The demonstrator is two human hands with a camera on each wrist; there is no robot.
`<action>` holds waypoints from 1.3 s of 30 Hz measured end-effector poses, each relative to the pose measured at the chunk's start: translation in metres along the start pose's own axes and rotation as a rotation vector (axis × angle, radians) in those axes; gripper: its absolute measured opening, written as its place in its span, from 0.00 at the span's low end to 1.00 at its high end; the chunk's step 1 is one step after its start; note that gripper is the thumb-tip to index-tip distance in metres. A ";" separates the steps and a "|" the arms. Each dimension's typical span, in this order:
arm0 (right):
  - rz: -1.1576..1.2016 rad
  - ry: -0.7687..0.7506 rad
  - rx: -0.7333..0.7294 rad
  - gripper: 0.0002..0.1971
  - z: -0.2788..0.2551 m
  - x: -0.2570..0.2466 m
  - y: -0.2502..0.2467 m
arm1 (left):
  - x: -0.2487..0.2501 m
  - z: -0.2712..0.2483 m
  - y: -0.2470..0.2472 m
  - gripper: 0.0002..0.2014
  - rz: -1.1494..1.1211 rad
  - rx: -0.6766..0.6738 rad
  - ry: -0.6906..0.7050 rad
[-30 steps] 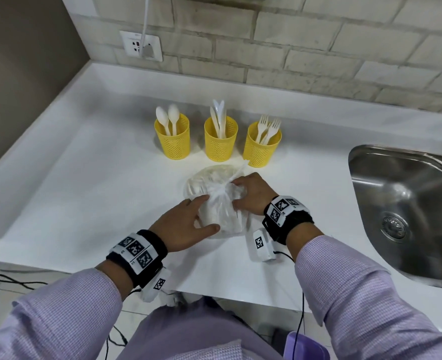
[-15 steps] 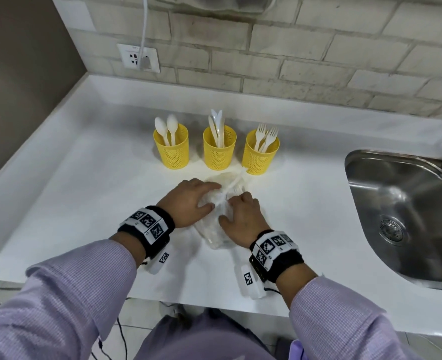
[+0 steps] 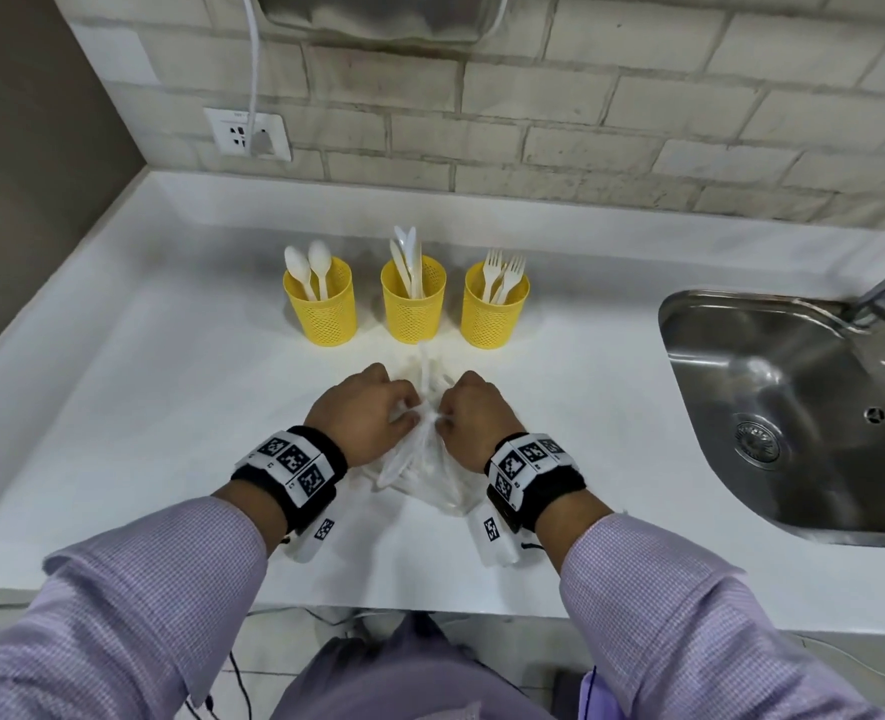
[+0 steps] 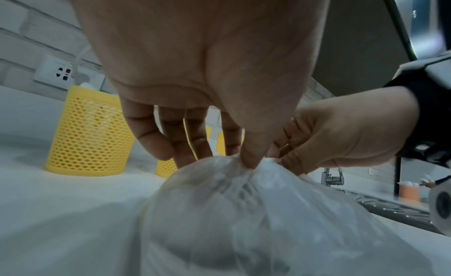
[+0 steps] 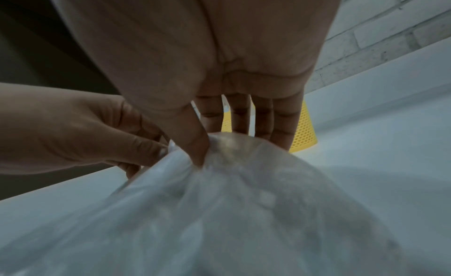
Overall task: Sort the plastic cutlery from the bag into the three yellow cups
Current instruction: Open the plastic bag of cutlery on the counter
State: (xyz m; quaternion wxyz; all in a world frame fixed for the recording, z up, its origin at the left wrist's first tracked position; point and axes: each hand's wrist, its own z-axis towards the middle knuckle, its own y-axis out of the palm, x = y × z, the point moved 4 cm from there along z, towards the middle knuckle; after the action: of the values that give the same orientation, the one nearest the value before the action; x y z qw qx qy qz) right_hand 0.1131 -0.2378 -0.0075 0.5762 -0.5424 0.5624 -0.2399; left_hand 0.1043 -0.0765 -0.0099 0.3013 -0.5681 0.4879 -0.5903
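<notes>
Both hands are on a clear plastic bag (image 3: 419,470) that lies on the white counter (image 3: 144,407), a little in front of the three yellow cups. The left hand (image 3: 362,413) pinches the gathered neck of the bag between the thumb and the forefinger; in the left wrist view the thumb tip presses into the twisted plastic, and the other fingers (image 4: 151,137) hang down loosely bent, close together, just above the bag. The right hand (image 3: 474,415) holds the same neck from the other side, so the two hands nearly touch at the knot. In the right wrist view its thumb presses into the folded plastic, and the four fingers (image 5: 240,116) point down behind the bag, side by side and only a little bent. The bag is cloudy, and white pieces show through it, but I cannot tell which kind they are. Behind the hands, the left cup (image 3: 320,309) has two white spoons (image 3: 309,265) standing in it, the middle cup (image 3: 413,304) has white knives (image 3: 408,257), and the right cup (image 3: 493,311) has white forks (image 3: 502,272). The cups stand in a row, near each other but apart. On the right side a steel sink (image 3: 793,407) is set in the counter, well apart from the bag. A white wall socket (image 3: 248,133) with a cable is on the brick wall behind.
</notes>
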 end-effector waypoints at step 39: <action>0.305 -0.103 0.307 0.05 -0.056 0.057 -0.005 | -0.023 0.002 -0.068 0.12 -0.378 0.417 -0.336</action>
State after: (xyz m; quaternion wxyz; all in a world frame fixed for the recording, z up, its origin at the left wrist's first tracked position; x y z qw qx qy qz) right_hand 0.0786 -0.3100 -0.0130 0.7096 -0.3685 0.5647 -0.2046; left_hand 0.1237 -0.0331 0.0440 0.3724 -0.6642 0.1859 -0.6210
